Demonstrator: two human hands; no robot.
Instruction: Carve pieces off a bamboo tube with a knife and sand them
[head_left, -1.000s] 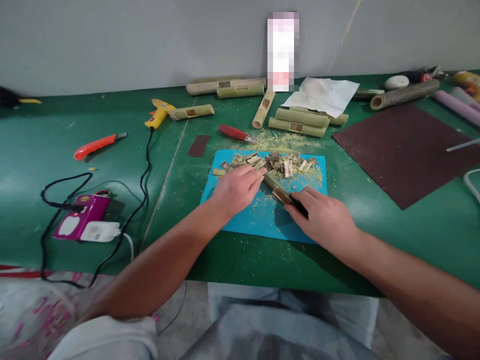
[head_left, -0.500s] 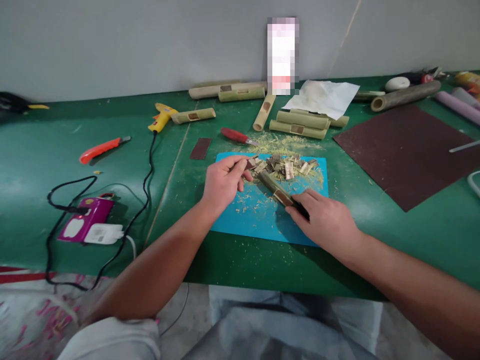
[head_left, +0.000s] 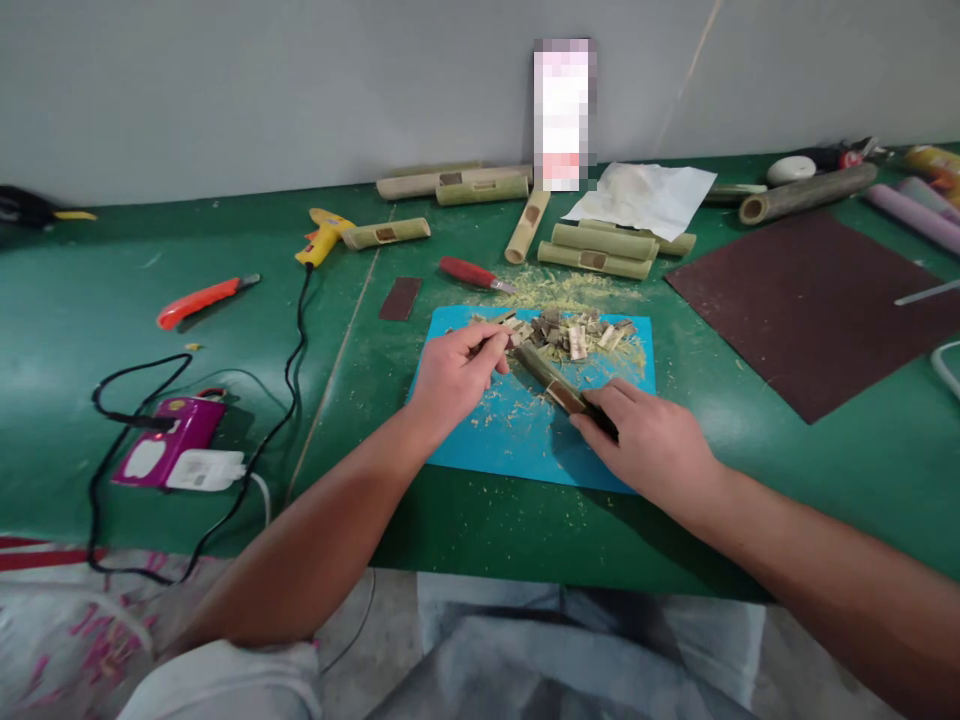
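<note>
On a blue cutting mat [head_left: 525, 440] my right hand [head_left: 651, 448] grips the near end of a short green bamboo tube [head_left: 551, 380] with a brown notch, lying slantwise. My left hand [head_left: 452, 375] pinches a small bamboo chip [head_left: 496, 341] between thumb and fingers, right at the tube's far end. A pile of cut bamboo chips [head_left: 577, 332] and shavings lies on the mat's far edge, just beyond both hands.
On the green table: a red-handled knife [head_left: 470, 272], orange utility knife [head_left: 202, 298], yellow glue gun [head_left: 322, 236] with black cord, purple power strip [head_left: 166, 450], small brown strip [head_left: 400, 298], several bamboo tubes [head_left: 600, 248], white paper [head_left: 645, 195], and a large brown sheet [head_left: 810, 300] at right.
My left hand picked a chip from the pile's left side, lifted it, and now holds it lower by the tube's far end. My right hand stayed on the tube.
</note>
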